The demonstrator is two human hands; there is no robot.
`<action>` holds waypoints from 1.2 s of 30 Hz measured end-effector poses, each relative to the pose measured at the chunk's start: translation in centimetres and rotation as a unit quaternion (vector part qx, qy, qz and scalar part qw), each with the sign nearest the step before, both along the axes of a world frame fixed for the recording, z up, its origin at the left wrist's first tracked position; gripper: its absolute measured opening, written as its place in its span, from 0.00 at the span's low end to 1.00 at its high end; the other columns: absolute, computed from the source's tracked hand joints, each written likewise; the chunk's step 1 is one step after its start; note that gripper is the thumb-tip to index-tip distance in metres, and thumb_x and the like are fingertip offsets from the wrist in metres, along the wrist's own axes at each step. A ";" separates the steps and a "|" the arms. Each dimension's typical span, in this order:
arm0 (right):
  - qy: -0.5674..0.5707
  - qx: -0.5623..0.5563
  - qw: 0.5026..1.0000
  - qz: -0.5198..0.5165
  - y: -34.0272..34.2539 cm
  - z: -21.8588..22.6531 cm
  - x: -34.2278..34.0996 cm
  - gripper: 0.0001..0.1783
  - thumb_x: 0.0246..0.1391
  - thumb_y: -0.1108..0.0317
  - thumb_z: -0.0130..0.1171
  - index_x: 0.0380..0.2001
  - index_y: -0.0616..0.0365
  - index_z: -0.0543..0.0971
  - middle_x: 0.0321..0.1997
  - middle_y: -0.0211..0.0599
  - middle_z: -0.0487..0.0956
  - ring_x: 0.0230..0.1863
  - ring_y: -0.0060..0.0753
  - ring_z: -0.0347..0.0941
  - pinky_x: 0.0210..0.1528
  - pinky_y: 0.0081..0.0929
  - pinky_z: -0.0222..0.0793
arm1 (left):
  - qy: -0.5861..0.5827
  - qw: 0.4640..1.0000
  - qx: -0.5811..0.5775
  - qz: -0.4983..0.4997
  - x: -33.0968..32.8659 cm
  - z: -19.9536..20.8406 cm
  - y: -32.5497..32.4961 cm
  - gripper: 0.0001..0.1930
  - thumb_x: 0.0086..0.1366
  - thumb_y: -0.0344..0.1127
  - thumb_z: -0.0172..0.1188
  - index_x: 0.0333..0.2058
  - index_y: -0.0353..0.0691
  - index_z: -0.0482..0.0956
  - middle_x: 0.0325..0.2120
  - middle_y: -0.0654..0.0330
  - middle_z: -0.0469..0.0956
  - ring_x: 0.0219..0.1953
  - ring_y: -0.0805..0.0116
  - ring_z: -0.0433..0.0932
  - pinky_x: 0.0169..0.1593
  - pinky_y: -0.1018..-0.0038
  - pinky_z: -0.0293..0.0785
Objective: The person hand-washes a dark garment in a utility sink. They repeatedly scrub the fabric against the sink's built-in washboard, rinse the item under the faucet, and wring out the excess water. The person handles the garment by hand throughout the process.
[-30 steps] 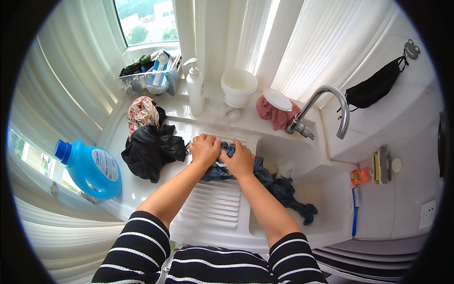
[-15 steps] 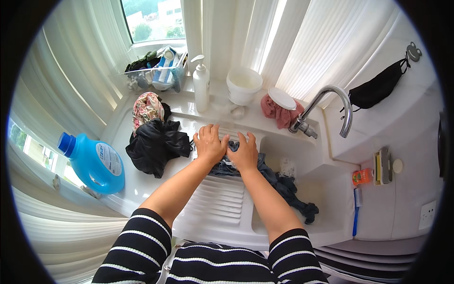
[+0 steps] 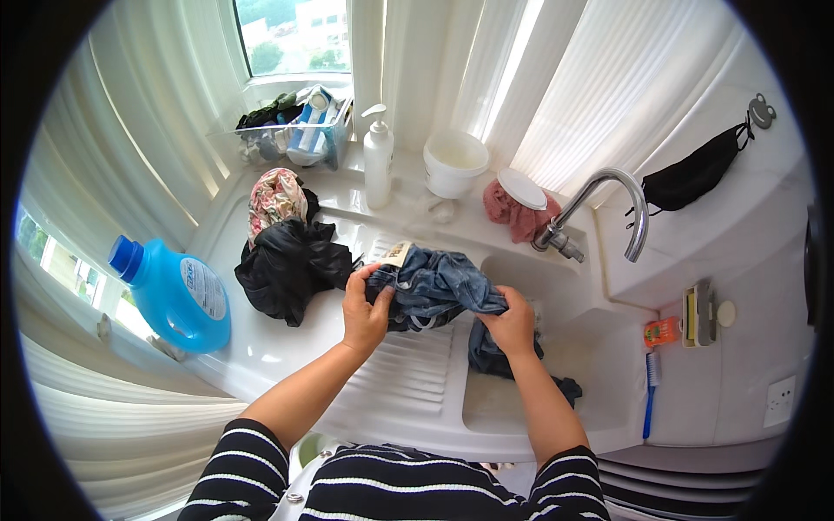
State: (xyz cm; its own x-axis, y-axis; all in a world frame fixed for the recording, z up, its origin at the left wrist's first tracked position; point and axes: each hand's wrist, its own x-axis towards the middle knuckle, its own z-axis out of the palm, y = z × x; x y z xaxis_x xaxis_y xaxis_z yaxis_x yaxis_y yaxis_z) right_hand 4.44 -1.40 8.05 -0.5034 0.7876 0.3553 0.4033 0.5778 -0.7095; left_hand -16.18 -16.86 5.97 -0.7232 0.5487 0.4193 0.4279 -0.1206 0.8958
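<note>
A pair of wet blue jeans [image 3: 439, 282] is stretched between my two hands above the ribbed washboard [image 3: 400, 369]. My left hand [image 3: 366, 317] is closed on the waistband end, near a pale label patch. My right hand [image 3: 511, 321] grips the cloth at the other side, over the edge of the sink basin [image 3: 495, 412]. Part of the denim hangs down into the basin, below and behind my right forearm. Left of my left hand lies a crumpled black garment [image 3: 291, 269], with a floral cloth [image 3: 278, 201] behind it.
A blue detergent jug [image 3: 174, 291] stands at the left. Along the back are a clear bin [image 3: 334, 143], a white pump bottle [image 3: 378, 165], a white tub [image 3: 452, 169] and a pink cloth [image 3: 512, 213]. The chrome faucet [image 3: 638, 217] arches over the basin. A blue brush [image 3: 651, 395] hangs at right.
My hands were pressed on the bunched jeans on the washboard. Now they have moved apart and grip the jeans, lifted and spread out, with the label patch showing.
</note>
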 end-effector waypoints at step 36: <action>-0.108 0.183 0.941 0.264 -8.3 -0.6 -0.3 0.36 0.36 0.48 0.69 0.50 0.54 0.76 0.32 0.36 0.75 0.35 0.42 0.74 0.36 0.36 0.64 | 0.400 0.880 -0.128 -0.224 2.1 0.9 -5.1 0.21 0.56 0.54 0.62 0.27 0.38 0.77 0.39 0.52 0.75 0.46 0.49 0.72 0.50 0.52 0.62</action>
